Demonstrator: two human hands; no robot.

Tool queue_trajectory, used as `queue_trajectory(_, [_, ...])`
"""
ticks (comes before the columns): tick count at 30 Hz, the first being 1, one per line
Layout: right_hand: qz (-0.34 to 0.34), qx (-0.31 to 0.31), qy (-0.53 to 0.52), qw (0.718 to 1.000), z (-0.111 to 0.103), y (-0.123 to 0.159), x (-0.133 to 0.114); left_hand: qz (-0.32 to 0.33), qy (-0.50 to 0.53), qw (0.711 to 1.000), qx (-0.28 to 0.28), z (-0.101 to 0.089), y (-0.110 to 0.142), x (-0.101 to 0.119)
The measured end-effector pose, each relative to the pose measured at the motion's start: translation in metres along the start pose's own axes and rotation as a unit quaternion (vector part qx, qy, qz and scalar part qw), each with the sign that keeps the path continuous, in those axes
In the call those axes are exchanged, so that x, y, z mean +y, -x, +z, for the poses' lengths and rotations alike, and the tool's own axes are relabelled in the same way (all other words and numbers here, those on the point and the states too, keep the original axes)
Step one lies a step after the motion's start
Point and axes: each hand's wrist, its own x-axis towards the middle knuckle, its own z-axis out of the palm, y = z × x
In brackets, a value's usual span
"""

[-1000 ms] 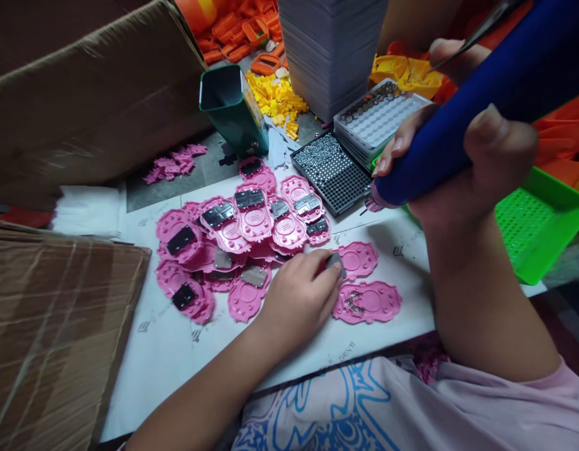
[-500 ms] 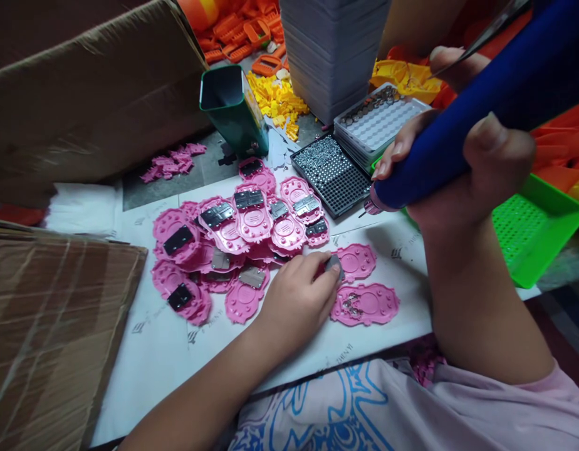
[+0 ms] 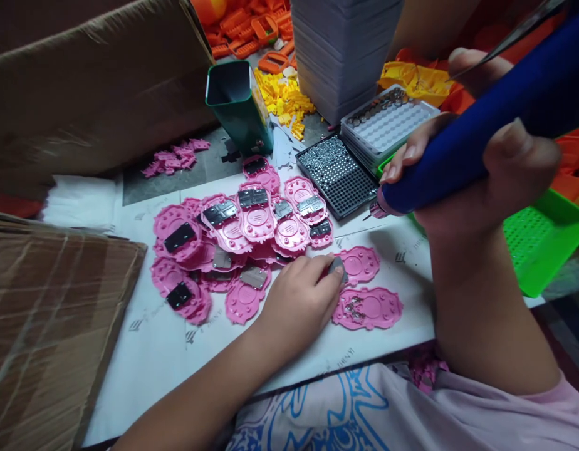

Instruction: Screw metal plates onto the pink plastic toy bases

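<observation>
My left hand (image 3: 301,294) is closed over the left end of a pink plastic shell (image 3: 362,264), thumb and fingers on a dark grey battery cover (image 3: 338,270) there. Just below it lies another pink shell (image 3: 376,308) with metal contacts showing at its left end. High on the right, my right hand (image 3: 477,181) is wrapped round a blue electric screwdriver (image 3: 463,150), whose bit points down-left above the sheet. Pointed metal tweezers (image 3: 510,44) also lie across this hand, by its upper fingers. Left of my left hand is a pile of pink shells (image 3: 256,216) with black or grey covers.
A black perforated tray (image 3: 339,178) of small screws stands behind, beside stacked clear trays (image 3: 388,119). A green bin (image 3: 237,109), a tall grey stack (image 3: 343,56) and yellow parts (image 3: 282,94) are farther back. Cardboard boxes (image 3: 59,326) flank the left; a bright green basket (image 3: 547,238) the right.
The view has shifted slightly. The screwdriver and my right hand appear a little farther right and lower. My left hand keeps its place on the grey battery cover.
</observation>
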Motion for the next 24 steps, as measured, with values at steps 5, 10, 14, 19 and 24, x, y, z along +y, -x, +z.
queue_trajectory(5, [-0.003, -0.002, -0.005, 1.000, 0.001, 0.004, -0.002, 0.003, -0.016, 1.000, -0.012, -0.001, -0.001, 0.001])
queue_trajectory(10, [-0.022, -0.029, -0.005, 0.999, -0.002, -0.002, 0.001, -0.004, -0.026, 1.000, -0.010, 0.001, 0.000, 0.001])
queue_trajectory(14, [-0.075, -0.014, -0.001, 0.997, 0.000, -0.025, 0.010, 0.001, -0.023, 1.000, 0.012, 0.003, 0.001, 0.000])
queue_trajectory(19, [-0.080, -0.003, 0.009, 0.997, 0.014, -0.049, 0.027, -0.002, -0.015, 0.999, 0.031, 0.007, 0.003, -0.001])
queue_trajectory(24, [-0.042, -0.014, -0.011, 0.999, 0.028, -0.052, 0.046, -0.003, -0.025, 0.999, 0.038, 0.010, 0.004, -0.001])
